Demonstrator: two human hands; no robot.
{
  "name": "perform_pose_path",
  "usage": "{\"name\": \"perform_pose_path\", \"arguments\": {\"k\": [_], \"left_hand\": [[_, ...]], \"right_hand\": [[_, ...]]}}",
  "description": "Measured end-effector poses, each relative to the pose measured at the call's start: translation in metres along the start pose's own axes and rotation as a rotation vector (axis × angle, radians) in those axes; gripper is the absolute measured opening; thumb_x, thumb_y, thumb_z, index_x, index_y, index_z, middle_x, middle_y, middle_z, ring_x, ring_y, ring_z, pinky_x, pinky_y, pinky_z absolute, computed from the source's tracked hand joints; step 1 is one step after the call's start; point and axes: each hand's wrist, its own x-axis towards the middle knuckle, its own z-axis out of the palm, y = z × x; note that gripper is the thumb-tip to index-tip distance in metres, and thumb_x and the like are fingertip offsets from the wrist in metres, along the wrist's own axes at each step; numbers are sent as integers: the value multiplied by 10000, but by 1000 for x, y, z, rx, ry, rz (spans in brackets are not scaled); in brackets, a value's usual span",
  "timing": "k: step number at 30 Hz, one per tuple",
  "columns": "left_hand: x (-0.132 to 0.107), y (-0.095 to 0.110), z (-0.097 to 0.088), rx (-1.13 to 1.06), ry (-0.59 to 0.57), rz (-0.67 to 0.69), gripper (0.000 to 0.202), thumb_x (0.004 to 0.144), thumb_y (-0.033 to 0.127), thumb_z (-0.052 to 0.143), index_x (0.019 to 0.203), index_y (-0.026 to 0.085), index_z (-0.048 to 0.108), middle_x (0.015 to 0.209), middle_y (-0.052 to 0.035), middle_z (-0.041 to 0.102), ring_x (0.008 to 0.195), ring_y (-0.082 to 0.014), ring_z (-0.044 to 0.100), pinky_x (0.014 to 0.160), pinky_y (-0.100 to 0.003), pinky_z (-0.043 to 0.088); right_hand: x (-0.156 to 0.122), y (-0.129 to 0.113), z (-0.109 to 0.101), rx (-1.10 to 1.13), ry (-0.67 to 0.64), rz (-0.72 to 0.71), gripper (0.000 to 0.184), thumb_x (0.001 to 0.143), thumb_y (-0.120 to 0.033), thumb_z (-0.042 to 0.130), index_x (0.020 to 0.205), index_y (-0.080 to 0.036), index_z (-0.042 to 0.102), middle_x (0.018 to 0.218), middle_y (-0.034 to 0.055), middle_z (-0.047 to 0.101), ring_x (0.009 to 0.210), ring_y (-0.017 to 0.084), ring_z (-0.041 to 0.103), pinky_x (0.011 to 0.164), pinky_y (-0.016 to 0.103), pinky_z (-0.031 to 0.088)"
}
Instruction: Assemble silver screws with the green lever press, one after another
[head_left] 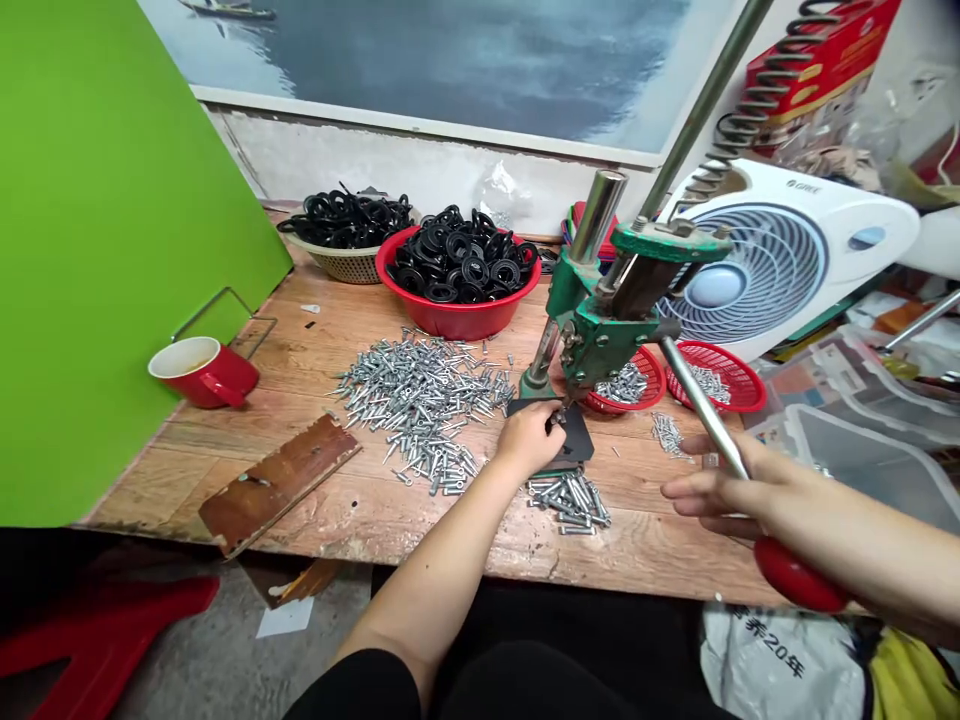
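My left hand (531,438) is closed in a pinch at the base of the green hand press (611,335), under its head. Whatever its fingertips hold is hidden. My right hand (739,485) lies against the press's metal lever (701,405), its fingers stretched out and apart. The lever's red knob (799,575) shows below that palm. Beneath my left hand is the black base plate (577,440). Small silver metal fasteners (574,500) lie in front of the plate, and a large heap of similar silver pieces (427,395) spreads to its left.
Behind stand a red bowl (457,318) of black rings and a beige basket (345,265). Two red baskets, a near one (652,385) and a farther one (742,380), hold small metal parts. A red mug (225,380), wooden board (281,485) and white fan (817,250) flank the workspace.
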Motion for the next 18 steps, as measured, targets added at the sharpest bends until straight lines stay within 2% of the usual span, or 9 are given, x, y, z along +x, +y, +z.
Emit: {"name": "perform_pose_path", "arguments": {"k": [2, 4, 5, 7, 9, 10, 15, 18], "left_hand": [[0, -2, 1, -23, 6, -2, 363, 727, 160, 489, 1076, 207, 579, 1091, -27, 617, 987, -185, 566, 901, -305, 438], [1, -3, 2, -48, 15, -12, 369, 713, 151, 498, 1065, 214, 589, 1077, -23, 625, 973, -185, 573, 889, -306, 446], [1, -4, 2, -58, 20, -19, 372, 707, 146, 500, 1060, 218, 592, 1069, -20, 629, 967, -184, 577, 885, -303, 449], [2, -6, 3, -73, 29, -30, 377, 696, 141, 504, 1052, 224, 597, 1058, -13, 635, 957, -180, 581, 883, -299, 453], [2, -6, 3, -84, 31, -31, 381, 685, 139, 511, 1046, 226, 600, 1047, -9, 639, 941, -179, 587, 882, -300, 455], [3, -7, 3, -88, 31, -32, 382, 679, 140, 516, 1041, 226, 603, 1040, -8, 642, 933, -180, 590, 880, -301, 456], [4, -8, 2, -89, 27, -41, 368, 669, 165, 539, 1027, 213, 610, 1014, -18, 650, 912, -181, 596, 854, -298, 466], [4, -9, 3, -66, 26, -23, 362, 677, 177, 538, 1032, 202, 607, 1020, -27, 649, 921, -183, 595, 860, -302, 462]], "right_hand": [[15, 4, 13, 78, -23, 123, 258, 662, -300, 505, 897, -200, 474, 641, 60, 633, 466, 186, 588, 364, 262, 448], [25, 19, 28, 58, 33, 67, 228, 712, -349, 483, 875, -195, 441, 597, 27, 597, 419, 153, 544, 346, 238, 402], [29, 27, 35, 18, 88, -5, 241, 734, -372, 483, 889, -192, 444, 643, 31, 602, 487, 153, 568, 406, 248, 436], [36, 43, 48, -74, 208, -179, 284, 757, -397, 494, 948, -189, 468, 832, 65, 618, 748, 179, 609, 629, 305, 499], [46, 55, 59, -142, 310, -325, 323, 778, -390, 489, 1036, -197, 484, 1039, 83, 577, 994, 201, 543, 842, 362, 448], [53, 59, 66, -159, 338, -373, 339, 791, -381, 478, 1079, -202, 480, 1104, 84, 548, 1058, 205, 504, 901, 378, 410], [111, 70, 101, -86, 524, -550, 379, 835, -331, 407, 1162, -142, 422, 1144, 121, 498, 1092, 199, 462, 960, 383, 354], [141, 72, 114, -92, 635, -614, 406, 841, -321, 387, 1189, -114, 408, 1162, 143, 477, 1114, 210, 440, 967, 395, 341]]}}
